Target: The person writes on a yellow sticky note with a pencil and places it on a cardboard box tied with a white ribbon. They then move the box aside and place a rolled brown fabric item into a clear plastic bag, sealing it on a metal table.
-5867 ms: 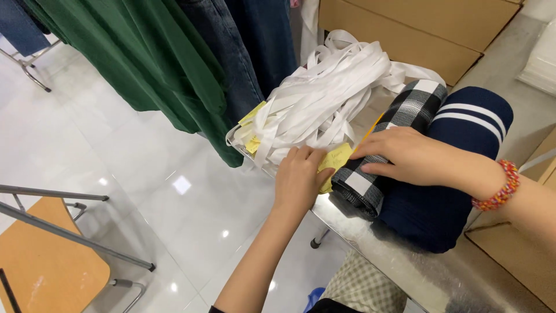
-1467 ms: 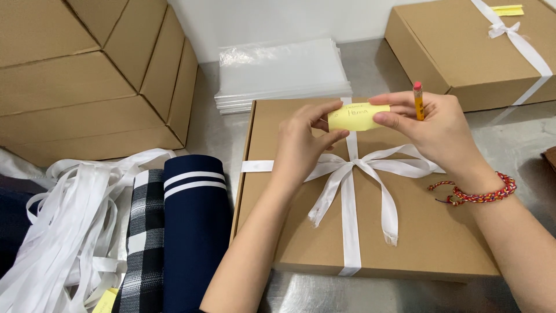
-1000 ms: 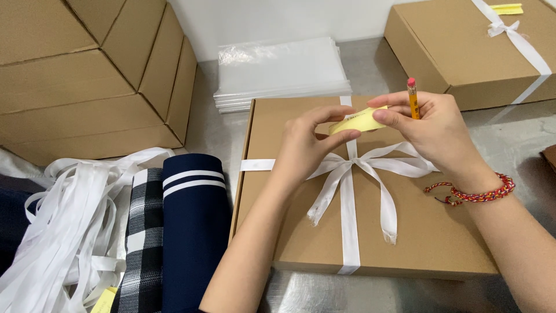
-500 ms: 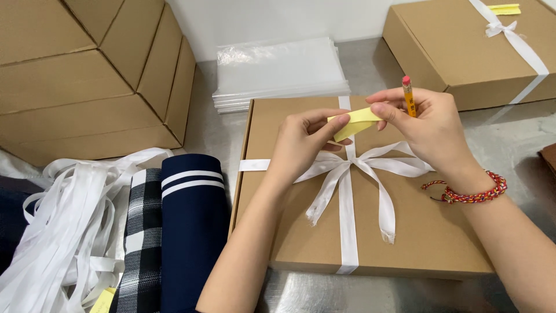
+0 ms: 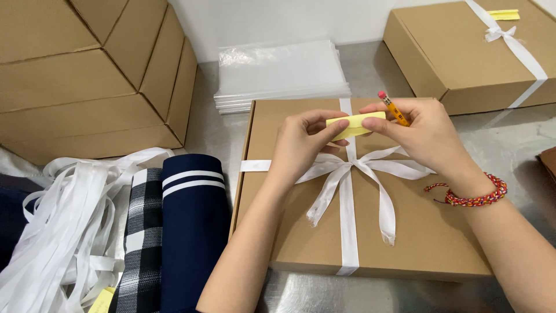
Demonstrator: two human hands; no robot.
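The yellow sticky note was up over the brown box, above its white bow. The left hand pinched one end. The right hand pinched the other end and gripped a pencil. Folded clothes lay just left of the box.

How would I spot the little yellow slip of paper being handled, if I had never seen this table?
Start at the flat cardboard box in the middle, tied with a white ribbon bow. Just above the bow, the left hand and right hand pinch the yellow slip by its ends. It is small, pale yellow and held up off the box, unlike the pencil beside it.
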